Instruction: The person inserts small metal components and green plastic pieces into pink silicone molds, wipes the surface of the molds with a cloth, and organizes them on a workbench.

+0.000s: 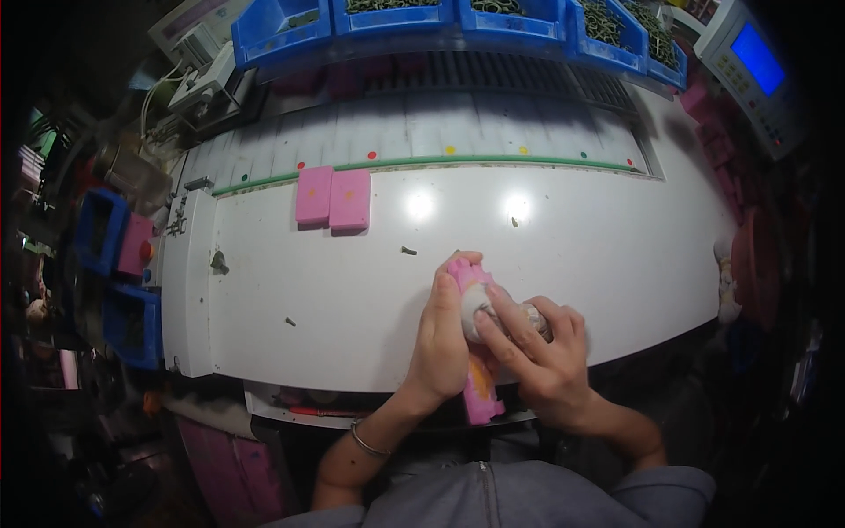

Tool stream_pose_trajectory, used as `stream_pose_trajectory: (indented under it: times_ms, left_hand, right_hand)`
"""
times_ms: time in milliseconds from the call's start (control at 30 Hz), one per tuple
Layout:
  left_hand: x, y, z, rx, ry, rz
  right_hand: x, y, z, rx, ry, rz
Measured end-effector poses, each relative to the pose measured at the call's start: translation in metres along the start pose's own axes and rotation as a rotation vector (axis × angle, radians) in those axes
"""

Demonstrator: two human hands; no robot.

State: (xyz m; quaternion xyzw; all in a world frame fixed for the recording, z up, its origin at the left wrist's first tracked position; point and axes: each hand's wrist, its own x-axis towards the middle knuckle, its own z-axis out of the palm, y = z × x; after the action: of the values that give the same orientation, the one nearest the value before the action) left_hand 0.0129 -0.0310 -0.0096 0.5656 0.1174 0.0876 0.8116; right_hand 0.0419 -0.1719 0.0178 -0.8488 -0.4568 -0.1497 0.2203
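Note:
My left hand (438, 339) is closed along the side of a long pink block (481, 407), which looks like a rubber mold with an orange-stained middle. The block is tilted over the near edge of the white table. In my right hand (556, 365) is a rounded white bundle (473, 310), pressed against the block's upper part. It looks like a cloth pouch, but my fingers hide much of it. Farther off on the left, two more pink blocks (350, 201) lie side by side.
Several small dark metal pieces (408, 251) are scattered over the white table (616, 238). A green strip (422, 163) with coloured dots crosses its far side. Blue bins (515, 26) of small parts line the back. A device with a blue screen (757, 57) stands at the far right.

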Motion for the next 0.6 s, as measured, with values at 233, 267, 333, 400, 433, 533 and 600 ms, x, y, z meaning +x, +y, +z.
stream_pose_trajectory:
  times_ms: [233, 267, 333, 400, 433, 533, 600]
  left_hand:
    - [-0.003, 0.002, -0.003, -0.054, 0.004, -0.088]
    - [-0.002, 0.001, -0.004, -0.003, -0.002, -0.055]
    - [0.0, -0.005, -0.007, 0.04, -0.011, -0.035]
    - [-0.001, -0.011, -0.013, -0.01, 0.004, 0.012]
    - [-0.002, -0.01, -0.013, -0.012, 0.009, 0.005]
    - [0.0, -0.002, -0.012, 0.09, 0.041, 0.207]
    - [-0.003, 0.009, -0.005, 0.091, 0.028, 0.231]
  right_hand:
    - [-0.003, -0.003, -0.004, -0.061, 0.052, -0.017]
    - [-0.003, -0.005, 0.0, -0.086, 0.035, -0.037]
    - [-0.003, -0.006, 0.001, -0.119, -0.01, -0.062]
    - [0.001, -0.003, -0.004, -0.063, -0.021, -0.049]
    - [0.002, -0.003, -0.005, -0.005, -0.023, -0.04]
    - [0.0, -0.005, -0.018, 0.15, -0.043, 0.033]
    - [-0.003, -0.008, -0.019, 0.107, -0.27, -0.092]
